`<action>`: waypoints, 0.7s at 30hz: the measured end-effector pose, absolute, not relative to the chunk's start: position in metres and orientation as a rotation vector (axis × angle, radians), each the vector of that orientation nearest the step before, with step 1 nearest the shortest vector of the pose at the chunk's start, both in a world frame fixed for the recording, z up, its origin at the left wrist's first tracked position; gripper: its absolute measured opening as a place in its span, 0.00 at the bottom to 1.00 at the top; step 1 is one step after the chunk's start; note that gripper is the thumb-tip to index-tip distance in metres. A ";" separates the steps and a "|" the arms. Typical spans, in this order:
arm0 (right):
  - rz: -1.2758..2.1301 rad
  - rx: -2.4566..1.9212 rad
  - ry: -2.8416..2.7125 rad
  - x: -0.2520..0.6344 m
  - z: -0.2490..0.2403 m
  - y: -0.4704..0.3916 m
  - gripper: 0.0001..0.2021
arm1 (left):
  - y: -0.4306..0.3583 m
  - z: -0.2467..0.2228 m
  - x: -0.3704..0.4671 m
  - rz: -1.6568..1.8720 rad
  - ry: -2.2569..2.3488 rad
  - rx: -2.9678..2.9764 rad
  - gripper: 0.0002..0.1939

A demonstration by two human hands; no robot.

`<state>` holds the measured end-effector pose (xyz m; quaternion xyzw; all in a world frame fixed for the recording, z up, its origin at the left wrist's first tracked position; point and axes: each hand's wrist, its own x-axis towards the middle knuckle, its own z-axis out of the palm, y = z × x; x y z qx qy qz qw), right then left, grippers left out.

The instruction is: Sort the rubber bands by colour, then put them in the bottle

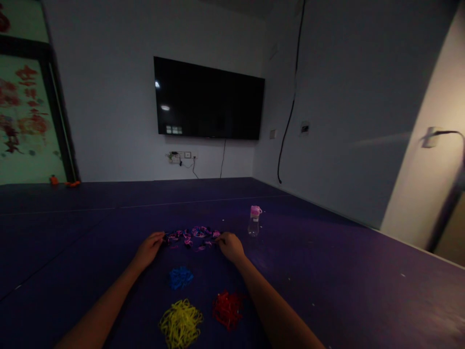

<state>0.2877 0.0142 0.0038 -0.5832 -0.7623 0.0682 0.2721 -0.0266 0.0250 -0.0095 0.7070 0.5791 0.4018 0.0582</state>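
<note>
Head view: left hand (149, 248) and right hand (230, 246) each pinch one end of pink bands (192, 236). Blue (180, 277), yellow (180, 323), red (227, 309) piles lie nearer than both hands; bottle (255, 221) beyond right hand.

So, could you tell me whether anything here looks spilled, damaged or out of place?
Nothing stands out. Both hands hold the ends of a pink-and-dark chain; the blue, yellow and red piles lie apart.

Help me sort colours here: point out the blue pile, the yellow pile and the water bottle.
blue pile (180, 277), head view, middle of the heap.
yellow pile (180, 323), head view, middle of the tangle.
water bottle (254, 226), head view, clear body below the pink cap.
</note>
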 end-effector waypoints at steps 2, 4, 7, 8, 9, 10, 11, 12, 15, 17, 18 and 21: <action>0.188 -1.574 -2.049 0.287 0.006 0.013 0.14 | 0.022 -0.009 -0.031 1.306 1.755 2.048 0.21; 0.198 -1.567 -2.044 0.287 0.007 0.012 0.15 | 0.020 -0.008 -0.034 1.400 1.798 1.956 0.22; 0.204 -1.565 -2.038 0.286 0.008 0.011 0.15 | 0.017 -0.005 -0.035 1.408 1.899 1.977 0.21; 0.203 -1.570 -2.039 0.286 0.007 0.011 0.15 | 0.016 -0.005 -0.034 1.350 1.917 2.031 0.21; 0.202 -1.576 -2.041 0.286 0.007 0.011 0.15 | 0.016 -0.004 -0.032 1.267 1.931 2.097 0.20; 0.201 -1.580 -2.044 0.286 0.007 0.012 0.15 | 0.016 -0.003 -0.029 1.168 1.943 2.169 0.20; 0.202 -1.582 -2.046 0.286 0.007 0.012 0.15 | 0.016 -0.003 -0.027 1.064 1.959 2.237 0.19; 0.204 -1.580 -2.049 0.286 0.007 0.012 0.15 | 0.016 -0.003 -0.024 0.967 1.984 2.294 0.19; 0.212 -1.568 -2.058 0.287 0.007 0.013 0.15 | 0.015 -0.003 -0.019 0.762 2.082 2.372 0.18; 0.211 -1.559 -2.064 0.287 0.007 0.012 0.15 | 0.015 -0.004 -0.018 0.696 2.122 2.363 0.18; 0.208 -1.555 -2.063 0.287 0.007 0.012 0.15 | 0.015 -0.005 -0.018 0.673 2.137 2.351 0.19; 0.202 -1.549 -2.058 0.287 0.007 0.011 0.15 | 0.016 -0.007 -0.020 0.628 2.165 2.317 0.19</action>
